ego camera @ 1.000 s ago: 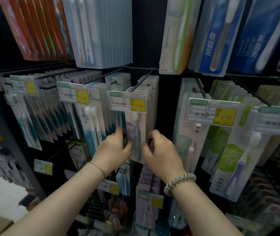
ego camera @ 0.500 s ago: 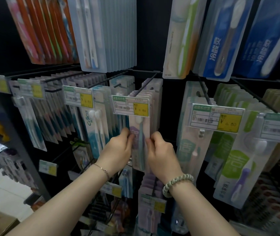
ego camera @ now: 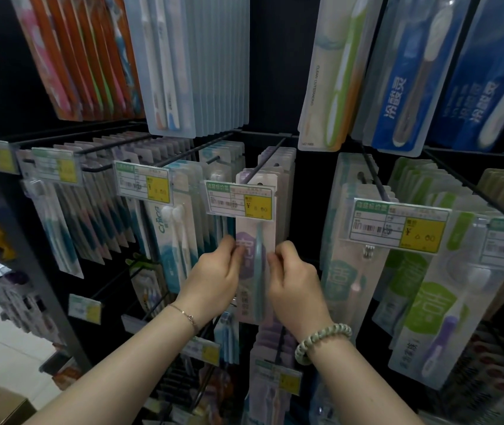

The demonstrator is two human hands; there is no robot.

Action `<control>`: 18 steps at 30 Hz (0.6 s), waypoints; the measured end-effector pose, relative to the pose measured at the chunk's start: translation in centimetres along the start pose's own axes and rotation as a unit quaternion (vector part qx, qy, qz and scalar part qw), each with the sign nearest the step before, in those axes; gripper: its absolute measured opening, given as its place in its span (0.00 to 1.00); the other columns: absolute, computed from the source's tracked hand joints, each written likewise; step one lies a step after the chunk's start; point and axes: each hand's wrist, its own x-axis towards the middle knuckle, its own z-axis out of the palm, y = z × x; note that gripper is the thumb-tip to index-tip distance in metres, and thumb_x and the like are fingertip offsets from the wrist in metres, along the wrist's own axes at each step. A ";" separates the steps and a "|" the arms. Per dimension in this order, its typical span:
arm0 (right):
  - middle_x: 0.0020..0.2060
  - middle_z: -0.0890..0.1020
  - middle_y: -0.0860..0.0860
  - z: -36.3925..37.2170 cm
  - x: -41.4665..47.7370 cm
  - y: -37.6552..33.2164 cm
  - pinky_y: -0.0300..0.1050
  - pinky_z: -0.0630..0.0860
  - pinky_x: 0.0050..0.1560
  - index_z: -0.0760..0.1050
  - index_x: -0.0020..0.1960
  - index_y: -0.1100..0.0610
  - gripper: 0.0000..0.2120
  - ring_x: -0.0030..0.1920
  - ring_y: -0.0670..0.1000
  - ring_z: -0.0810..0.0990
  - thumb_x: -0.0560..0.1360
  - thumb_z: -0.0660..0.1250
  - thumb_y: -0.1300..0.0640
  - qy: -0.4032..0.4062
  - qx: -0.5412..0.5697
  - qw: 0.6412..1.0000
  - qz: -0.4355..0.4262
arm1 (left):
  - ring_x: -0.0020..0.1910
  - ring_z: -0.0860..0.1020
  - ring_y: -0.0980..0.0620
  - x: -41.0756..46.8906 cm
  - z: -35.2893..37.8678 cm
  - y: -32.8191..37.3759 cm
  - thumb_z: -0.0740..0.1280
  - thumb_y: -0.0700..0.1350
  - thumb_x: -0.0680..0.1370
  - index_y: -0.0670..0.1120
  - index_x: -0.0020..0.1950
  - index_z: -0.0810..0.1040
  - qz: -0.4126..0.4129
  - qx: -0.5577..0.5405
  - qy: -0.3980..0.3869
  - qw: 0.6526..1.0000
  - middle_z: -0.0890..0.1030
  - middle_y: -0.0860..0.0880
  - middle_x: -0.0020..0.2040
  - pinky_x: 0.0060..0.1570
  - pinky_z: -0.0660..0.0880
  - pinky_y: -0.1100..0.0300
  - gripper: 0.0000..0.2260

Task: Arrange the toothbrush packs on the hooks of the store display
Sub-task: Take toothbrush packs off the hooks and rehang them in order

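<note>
A purple and white toothbrush pack (ego camera: pixel 255 271) hangs at the front of a black hook (ego camera: pixel 263 162) in the middle of the display, under a price tag (ego camera: pixel 240 202). My left hand (ego camera: pixel 214 280) pinches the pack's left edge. My right hand (ego camera: pixel 293 280) pinches its right edge. More packs of the same kind (ego camera: pixel 278 167) hang behind it on the same hook.
Rows of other toothbrush packs hang on hooks all round: teal ones (ego camera: pixel 180 228) to the left, green ones (ego camera: pixel 428 302) to the right, blue packs (ego camera: pixel 404 75) above. Price tags (ego camera: pixel 395 225) stick out at hook ends. A lower row of packs (ego camera: pixel 269 363) hangs beneath my wrists.
Both hands stay on the front pack's edges. The view has shifted slightly downward, so the display sits a little lower in the frame.
</note>
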 end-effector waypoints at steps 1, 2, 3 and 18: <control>0.26 0.73 0.53 0.0 0.0 0.0 0.55 0.69 0.27 0.65 0.41 0.57 0.10 0.25 0.54 0.73 0.81 0.57 0.56 0.004 0.001 1.000 -0.004 | 0.27 0.73 0.45 0.0 0.0 0.1 0.56 0.50 0.83 0.53 0.41 0.65 0.001 -0.001 0.002 1.000 0.73 0.47 0.29 0.30 0.70 0.45 0.11; 0.26 0.73 0.53 0.0 0.0 0.0 0.55 0.69 0.27 0.66 0.42 0.57 0.10 0.25 0.54 0.73 0.81 0.57 0.56 0.008 0.003 1.000 -0.007 | 0.27 0.73 0.45 -0.1 -0.1 0.1 0.56 0.50 0.83 0.53 0.41 0.65 0.002 -0.003 0.005 1.000 0.73 0.47 0.29 0.30 0.70 0.46 0.10; 0.26 0.73 0.53 0.0 0.0 -0.1 0.55 0.69 0.26 0.66 0.42 0.58 0.10 0.25 0.54 0.73 0.81 0.57 0.56 0.010 0.005 1.000 -0.009 | 0.28 0.73 0.45 -0.1 -0.1 0.2 0.56 0.50 0.83 0.52 0.42 0.66 0.003 -0.004 0.007 1.000 0.73 0.47 0.29 0.30 0.70 0.46 0.10; 0.29 0.77 0.50 -0.6 0.3 -1.4 0.51 0.72 0.30 0.72 0.44 0.55 0.10 0.28 0.50 0.75 0.81 0.57 0.54 -0.008 0.003 1.000 -0.006 | 0.29 0.79 0.46 -1.0 -0.8 1.2 0.56 0.48 0.84 0.46 0.43 0.68 -0.082 -0.090 -0.024 0.992 0.78 0.44 0.36 0.26 0.71 0.63 0.10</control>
